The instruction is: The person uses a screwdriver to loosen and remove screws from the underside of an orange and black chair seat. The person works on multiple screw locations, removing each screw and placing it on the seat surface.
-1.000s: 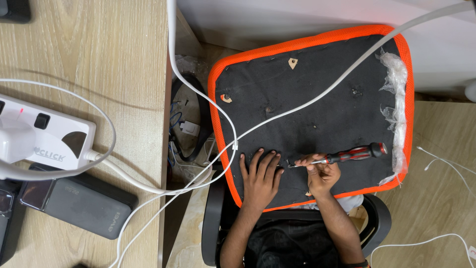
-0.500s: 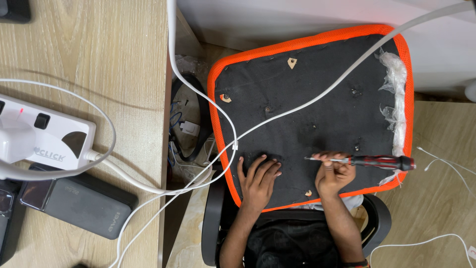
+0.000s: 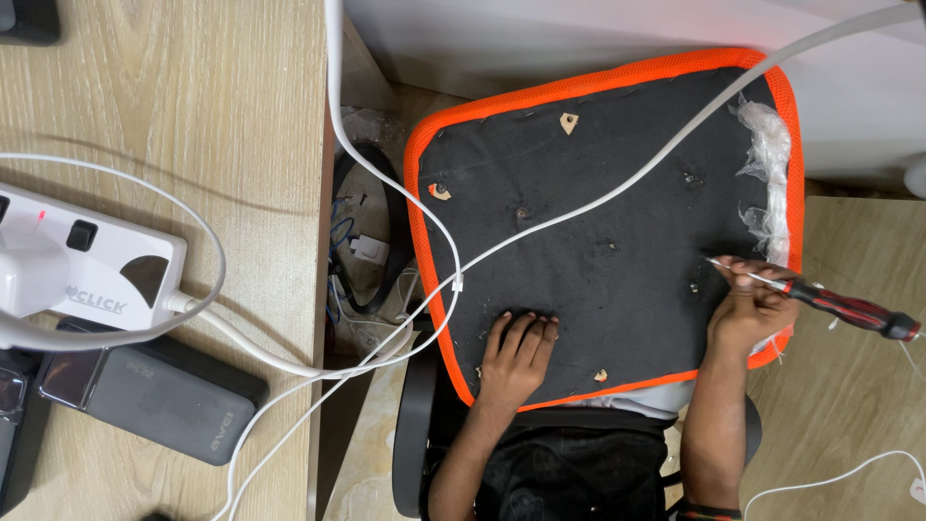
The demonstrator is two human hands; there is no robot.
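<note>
R hand (image 3: pixel 750 314) grip closed on screwdriver (image 3: pixel 837 303) | tip up-left, handle right | L hand (image 3: pixel 516 359) flat, open on seat pad (image 3: pixel 598 222)

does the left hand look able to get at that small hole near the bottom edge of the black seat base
Probably yes. The left hand lies flat on the black seat base, and the small hole shows just to its right with bare fabric between them. The right hand, holding the screwdriver, is off to the side.
</note>
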